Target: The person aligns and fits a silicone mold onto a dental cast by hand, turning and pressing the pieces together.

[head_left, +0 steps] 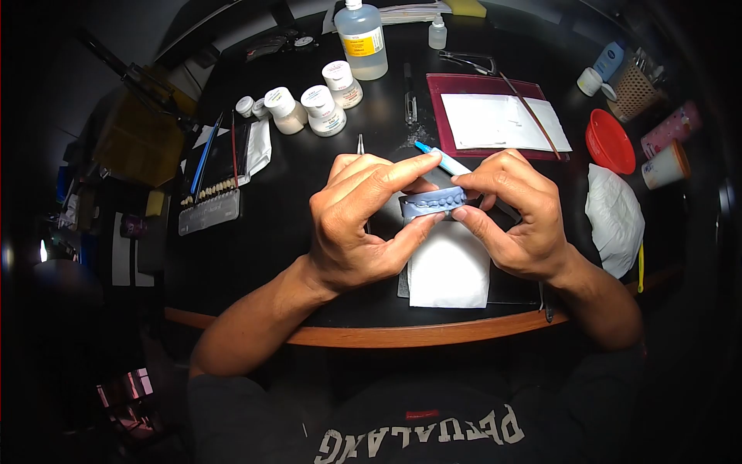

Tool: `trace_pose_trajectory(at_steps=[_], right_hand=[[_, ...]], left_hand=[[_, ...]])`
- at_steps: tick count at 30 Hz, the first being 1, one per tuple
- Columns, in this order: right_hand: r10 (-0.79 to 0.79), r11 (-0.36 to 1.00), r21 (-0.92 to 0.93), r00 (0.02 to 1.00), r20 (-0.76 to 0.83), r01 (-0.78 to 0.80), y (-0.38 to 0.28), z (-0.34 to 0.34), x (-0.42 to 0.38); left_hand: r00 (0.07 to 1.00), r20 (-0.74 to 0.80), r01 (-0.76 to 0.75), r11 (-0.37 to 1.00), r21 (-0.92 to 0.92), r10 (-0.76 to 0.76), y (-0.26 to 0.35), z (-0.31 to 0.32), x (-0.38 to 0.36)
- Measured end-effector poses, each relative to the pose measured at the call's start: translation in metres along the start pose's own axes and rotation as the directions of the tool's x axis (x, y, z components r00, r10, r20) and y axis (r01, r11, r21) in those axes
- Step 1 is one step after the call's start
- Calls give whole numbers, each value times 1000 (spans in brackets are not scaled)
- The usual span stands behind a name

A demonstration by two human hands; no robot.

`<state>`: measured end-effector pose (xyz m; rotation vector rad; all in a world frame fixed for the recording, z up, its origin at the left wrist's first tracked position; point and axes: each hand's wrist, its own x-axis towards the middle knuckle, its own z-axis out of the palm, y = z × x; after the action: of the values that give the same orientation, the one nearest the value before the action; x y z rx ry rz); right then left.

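A blue-grey dental model (433, 204) with a row of teeth is held up between both hands, over the near part of the table. My left hand (359, 205) is closed on its left end, thumb below and fingers above. From the other side, the fingertips and thumb of my right hand (516, 213) pinch the right end. Just behind the fingertips shows a blue-tipped white tube or pen (452, 164), partly covered by the hands. Beneath the model lies a folded white tissue (450, 271).
Several white-capped jars (323, 112) and a large clear bottle (362, 46) stand at the back. A dark red tray (442, 85) bears white paper and a brush. Tooth shade tabs (219, 189) lie left; a red bowl (610, 141) and crumpled tissue (614, 220) lie right.
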<state>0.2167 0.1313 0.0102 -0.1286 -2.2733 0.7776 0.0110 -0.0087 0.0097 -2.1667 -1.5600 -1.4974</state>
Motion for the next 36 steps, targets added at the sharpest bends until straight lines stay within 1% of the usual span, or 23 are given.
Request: trace_pose_trajectory(at_steps=[4, 7, 14, 17, 23, 36], right_hand=[[4, 1000, 5, 1000, -1, -4, 0, 1, 0], [2, 1000, 9, 1000, -15, -1, 0, 2, 0], [5, 1000, -11, 1000, -9, -5, 0, -1, 0], [-5, 1000, -2, 999, -38, 5, -1, 1, 0], [3, 1000, -20, 1000, -18, -3, -1, -1, -1], [-31, 1000, -4, 998, -55, 31, -2, -1, -1]], left_hand=[[1000, 14, 17, 1000, 5, -17, 1, -1, 0], [1000, -2, -7, 1000, 2, 7, 0, 0, 0], [1000, -2, -5, 1000, 3, 5, -1, 0, 0], [1000, 1, 2, 1000, 4, -2, -1, 0, -1], [1000, 4, 2, 1000, 7, -2, -1, 0, 1], [1000, -2, 14, 1000, -22, -14, -1, 1, -1]])
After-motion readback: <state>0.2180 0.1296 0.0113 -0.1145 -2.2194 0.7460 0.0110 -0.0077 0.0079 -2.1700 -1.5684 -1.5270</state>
